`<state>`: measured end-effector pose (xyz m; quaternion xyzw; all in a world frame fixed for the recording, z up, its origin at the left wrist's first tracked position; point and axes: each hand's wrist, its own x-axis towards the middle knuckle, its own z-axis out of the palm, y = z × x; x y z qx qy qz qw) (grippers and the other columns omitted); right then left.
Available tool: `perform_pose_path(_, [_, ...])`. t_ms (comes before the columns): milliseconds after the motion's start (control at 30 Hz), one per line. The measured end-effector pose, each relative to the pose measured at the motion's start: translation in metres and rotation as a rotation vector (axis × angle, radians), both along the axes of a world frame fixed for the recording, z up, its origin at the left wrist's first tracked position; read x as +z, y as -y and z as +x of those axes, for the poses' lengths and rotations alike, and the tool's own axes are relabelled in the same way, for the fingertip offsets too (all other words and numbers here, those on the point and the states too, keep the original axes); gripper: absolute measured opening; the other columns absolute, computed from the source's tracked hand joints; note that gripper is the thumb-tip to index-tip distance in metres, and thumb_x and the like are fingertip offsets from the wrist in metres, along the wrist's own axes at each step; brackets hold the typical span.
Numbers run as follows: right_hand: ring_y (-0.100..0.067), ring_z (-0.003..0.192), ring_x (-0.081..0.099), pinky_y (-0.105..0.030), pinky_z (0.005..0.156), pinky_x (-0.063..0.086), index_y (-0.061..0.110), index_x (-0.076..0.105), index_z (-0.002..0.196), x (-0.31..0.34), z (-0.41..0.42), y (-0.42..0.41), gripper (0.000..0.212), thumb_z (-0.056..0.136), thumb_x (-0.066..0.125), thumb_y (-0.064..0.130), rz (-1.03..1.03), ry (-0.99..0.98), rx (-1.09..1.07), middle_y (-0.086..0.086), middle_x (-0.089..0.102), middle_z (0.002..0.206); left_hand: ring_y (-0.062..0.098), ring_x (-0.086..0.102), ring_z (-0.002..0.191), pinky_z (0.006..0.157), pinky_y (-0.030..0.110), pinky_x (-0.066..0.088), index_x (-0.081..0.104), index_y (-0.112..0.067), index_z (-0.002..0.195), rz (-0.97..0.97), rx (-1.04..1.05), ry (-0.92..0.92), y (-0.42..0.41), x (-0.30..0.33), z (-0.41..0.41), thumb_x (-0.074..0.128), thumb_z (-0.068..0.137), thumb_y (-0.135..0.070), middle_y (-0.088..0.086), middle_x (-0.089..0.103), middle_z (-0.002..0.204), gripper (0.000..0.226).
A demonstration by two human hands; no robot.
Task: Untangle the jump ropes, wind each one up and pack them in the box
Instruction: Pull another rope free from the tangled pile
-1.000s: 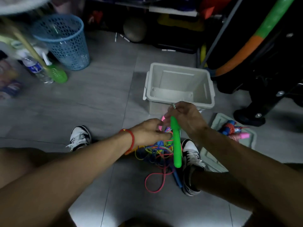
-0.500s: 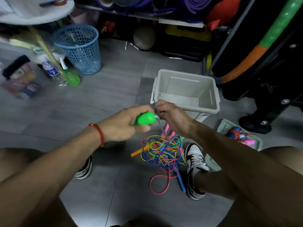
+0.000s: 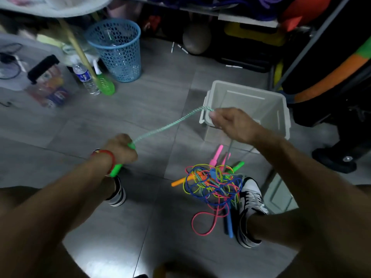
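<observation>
Green handle (image 3: 116, 169) gripped in left hand (image 3: 122, 150); right hand (image 3: 230, 124) pinches its braided rope (image 3: 168, 125).

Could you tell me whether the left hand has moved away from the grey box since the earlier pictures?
Yes. The left hand, gripping the green handle, has drawn leftward away from the grey box, stretching the green rope.

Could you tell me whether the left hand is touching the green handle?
Touching: in the head view the left hand is curled round the green handle, whose ends stick out on either side.

Single head-worn wide-angle view, forward and down, close over the floor (image 3: 140, 117).
</observation>
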<state>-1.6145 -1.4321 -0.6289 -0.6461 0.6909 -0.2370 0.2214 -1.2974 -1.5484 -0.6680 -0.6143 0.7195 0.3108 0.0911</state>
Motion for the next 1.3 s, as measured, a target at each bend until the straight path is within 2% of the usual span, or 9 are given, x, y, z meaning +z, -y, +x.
perform_pose_path(200, [0.0, 0.071, 0.055, -0.013, 0.071, 0.041, 0.021, 0.065, 0.095, 0.07, 0.05, -0.002, 0.024, 0.104, 0.048, 0.035, -0.184, -0.123, 0.29, 0.019, 0.058, 0.071, 0.018, 0.062, 0.101, 0.09, 0.028, 0.049, 0.067, -0.013, 0.119, 0.243, -0.462, 0.384, -0.041, -0.01, -0.009, 0.077, 0.08, -0.032, 0.005, 0.067, 0.123, 0.045])
perform_pose_path(400, [-0.027, 0.094, 0.063, -0.039, 0.079, 0.052, 0.029, 0.065, 0.1, 0.05, 0.086, -0.011, 0.026, 0.1, 0.048, 0.049, -0.011, -0.34, 0.323, 0.002, 0.067, 0.086, 0.005, 0.067, 0.093, 0.082, 0.014, 0.05, 0.065, -0.007, 0.109, 0.351, -0.389, -0.491, -0.059, 0.029, -0.026, 0.075, 0.086, -0.007, 0.003, 0.072, 0.099, 0.025])
perform_pose_path(633, [-0.004, 0.071, 0.059, -0.023, 0.073, 0.048, 0.014, 0.07, 0.086, -0.001, 0.021, -0.019, 0.024, 0.1, 0.058, 0.03, 0.476, -0.23, 0.397, 0.004, 0.066, 0.076, 0.042, 0.066, 0.066, 0.07, 0.037, 0.046, 0.058, -0.001, 0.082, 0.175, -0.366, -0.773, -0.038, 0.071, 0.009, 0.042, 0.106, -0.024, 0.005, 0.057, 0.05, 0.037])
perform_pose_path(733, [0.008, 0.062, 0.059, -0.025, 0.072, 0.044, 0.016, 0.072, 0.078, -0.032, -0.026, -0.04, 0.034, 0.1, 0.052, -0.001, 0.735, -0.232, 0.339, 0.004, 0.069, 0.072, 0.033, 0.068, 0.07, 0.073, 0.032, 0.048, 0.066, -0.004, 0.075, 0.135, -0.351, -0.501, -0.016, 0.059, 0.027, 0.051, 0.103, -0.009, 0.015, 0.065, 0.058, 0.033])
perform_pose_path(833, [0.009, 0.058, 0.058, -0.025, 0.068, 0.042, 0.027, 0.068, 0.077, -0.018, -0.028, -0.04, 0.038, 0.101, 0.051, 0.003, 0.465, -0.238, 0.217, 0.01, 0.067, 0.064, 0.035, 0.072, 0.079, 0.076, 0.034, 0.056, 0.071, -0.003, 0.076, 0.278, -0.416, -0.035, -0.015, 0.026, 0.027, 0.056, 0.085, 0.007, 0.018, 0.073, 0.071, 0.02])
perform_pose_path(933, [0.005, 0.062, 0.062, -0.017, 0.064, 0.043, 0.02, 0.071, 0.099, 0.026, 0.001, -0.038, 0.017, 0.102, 0.054, 0.022, 0.149, -0.202, 0.192, 0.019, 0.064, 0.059, 0.024, 0.066, 0.097, 0.082, 0.025, 0.051, 0.07, -0.009, 0.105, 0.259, -0.61, 0.245, -0.026, 0.015, 0.013, 0.063, 0.08, -0.05, 0.012, 0.071, 0.109, 0.048])
perform_pose_path(1067, [-0.024, 0.075, 0.062, -0.033, 0.071, 0.042, 0.012, 0.068, 0.094, 0.046, 0.048, -0.044, 0.033, 0.101, 0.046, 0.035, -0.043, -0.33, 0.334, -0.002, 0.066, 0.075, 0.001, 0.046, 0.129, 0.109, 0.02, 0.034, 0.031, -0.027, 0.152, 0.312, -0.477, -0.418, -0.058, 0.031, -0.026, 0.076, 0.082, -0.043, -0.01, 0.048, 0.142, 0.084])
perform_pose_path(1200, [-0.024, 0.073, 0.052, -0.033, 0.067, 0.039, 0.023, 0.061, 0.079, 0.039, 0.062, -0.036, 0.029, 0.096, 0.053, 0.045, -0.081, -0.304, 0.28, 0.0, 0.061, 0.074, 0.006, 0.06, 0.059, 0.061, 0.023, 0.049, 0.066, -0.013, 0.106, 0.212, -0.563, -0.627, -0.069, 0.053, -0.05, 0.054, 0.101, -0.035, 0.006, 0.072, 0.074, 0.025])
perform_pose_path(1300, [-0.024, 0.067, 0.055, -0.034, 0.065, 0.042, 0.023, 0.054, 0.067, -0.004, 0.034, -0.036, 0.034, 0.095, 0.062, 0.039, 0.196, -0.177, 0.334, 0.001, 0.057, 0.067, 0.01, 0.048, 0.048, 0.047, 0.018, 0.039, 0.063, -0.013, 0.081, 0.065, -0.472, -0.687, -0.045, 0.068, -0.032, 0.048, 0.099, -0.032, 0.009, 0.07, 0.068, 0.03])
